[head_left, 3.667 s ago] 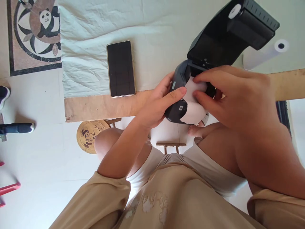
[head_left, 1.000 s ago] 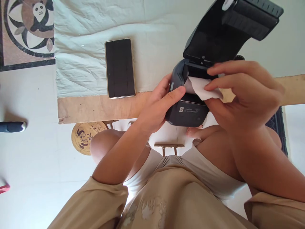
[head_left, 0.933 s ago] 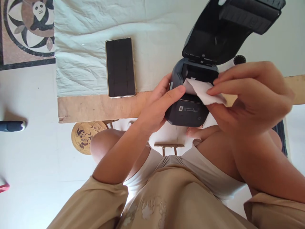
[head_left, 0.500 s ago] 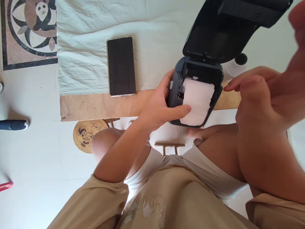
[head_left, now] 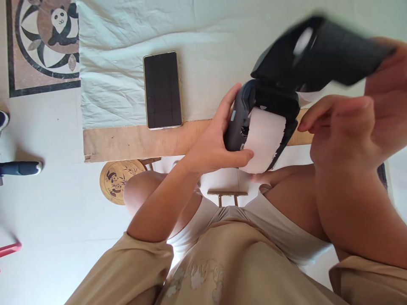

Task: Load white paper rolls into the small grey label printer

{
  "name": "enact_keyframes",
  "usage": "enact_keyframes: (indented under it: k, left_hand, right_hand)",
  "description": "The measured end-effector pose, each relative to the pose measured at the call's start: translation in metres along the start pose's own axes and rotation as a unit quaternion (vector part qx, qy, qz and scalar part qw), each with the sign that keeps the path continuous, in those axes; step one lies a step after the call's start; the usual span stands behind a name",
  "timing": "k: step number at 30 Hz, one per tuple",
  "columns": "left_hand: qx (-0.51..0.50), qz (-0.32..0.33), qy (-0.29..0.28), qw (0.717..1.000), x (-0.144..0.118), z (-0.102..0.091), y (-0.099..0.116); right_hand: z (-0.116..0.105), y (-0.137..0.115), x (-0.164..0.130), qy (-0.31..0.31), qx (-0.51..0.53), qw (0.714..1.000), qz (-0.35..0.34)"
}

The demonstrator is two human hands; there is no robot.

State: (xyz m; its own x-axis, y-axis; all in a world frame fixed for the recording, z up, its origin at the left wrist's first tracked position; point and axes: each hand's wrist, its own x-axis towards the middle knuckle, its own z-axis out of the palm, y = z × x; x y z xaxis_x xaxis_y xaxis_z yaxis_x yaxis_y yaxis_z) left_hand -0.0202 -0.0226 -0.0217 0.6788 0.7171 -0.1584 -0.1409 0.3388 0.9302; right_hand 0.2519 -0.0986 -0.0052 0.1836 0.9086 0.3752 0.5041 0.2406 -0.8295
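Note:
My left hand grips a dark portable printer by its left side. Its thumb lies over the white paper, which hangs out of the printer's compartment with a ragged right edge. Raised on its hinge, the black printer lid slants up to the right, blurred by motion. My right hand has its upper fingers at the lid's outer end, partly hidden there. Its lower fingers curl beside the printer's right edge.
A black-screened phone or tablet lies on the pale green cloth, near the table's bare wooden edge. A round wooden stool top shows below it. Panda-patterned panel at the upper left; dark-handled object at the left.
The lid has swung partway down toward the printer, with my right hand's upper fingers at its end. The printer has tilted slightly; my left hand keeps its hold.

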Motion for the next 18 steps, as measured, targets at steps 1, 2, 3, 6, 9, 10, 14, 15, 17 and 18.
enact_keyframes:
  k: [1, 2, 3, 6, 9, 10, 14, 15, 17, 18]
  left_hand:
    - [-0.004, -0.004, 0.007, 1.0, -0.001, 0.001, 0.0]
    - [-0.011, -0.009, 0.013, 1.0, -0.001, 0.002, 0.0]
    - [-0.019, -0.012, 0.017, 1.0, -0.001, 0.003, 0.001]
    - [-0.055, -0.001, 0.033, 0.998, 0.0, 0.01, 0.004]
    - [-0.082, 0.013, 0.048, 0.995, 0.001, 0.017, 0.01]
    - [-0.075, 0.001, 0.041, 0.996, 0.002, 0.018, 0.011]
    - [-0.065, -0.017, 0.048, 0.997, 0.001, 0.02, 0.011]
    - [-0.063, -0.015, 0.054, 0.996, 0.001, 0.019, 0.009]
    - [-0.053, -0.015, 0.055, 0.997, 0.001, 0.014, 0.006]
    - [-0.05, -0.015, 0.047, 0.998, 0.001, 0.011, 0.004]
  right_hand:
    - [0.005, -0.006, -0.002, 0.02, -0.027, 0.999, -0.043]
    - [0.009, -0.012, -0.004, 0.024, -0.06, 0.995, -0.08]
    - [0.013, -0.015, -0.006, 0.007, -0.093, 0.99, -0.102]
    - [0.016, -0.018, -0.008, -0.08, -0.12, 0.985, -0.097]
    - [0.017, -0.015, -0.009, -0.116, -0.031, 0.991, -0.052]
    - [0.019, -0.014, -0.01, -0.123, 0.0, 0.992, -0.042]
    - [0.036, -0.006, -0.013, -0.146, 0.104, 0.984, -0.004]
    - [0.041, -0.002, -0.014, -0.15, 0.129, 0.98, 0.005]
    - [0.048, 0.003, -0.013, -0.154, 0.168, 0.974, 0.019]
    - [0.05, 0.005, -0.013, -0.156, 0.172, 0.972, 0.02]
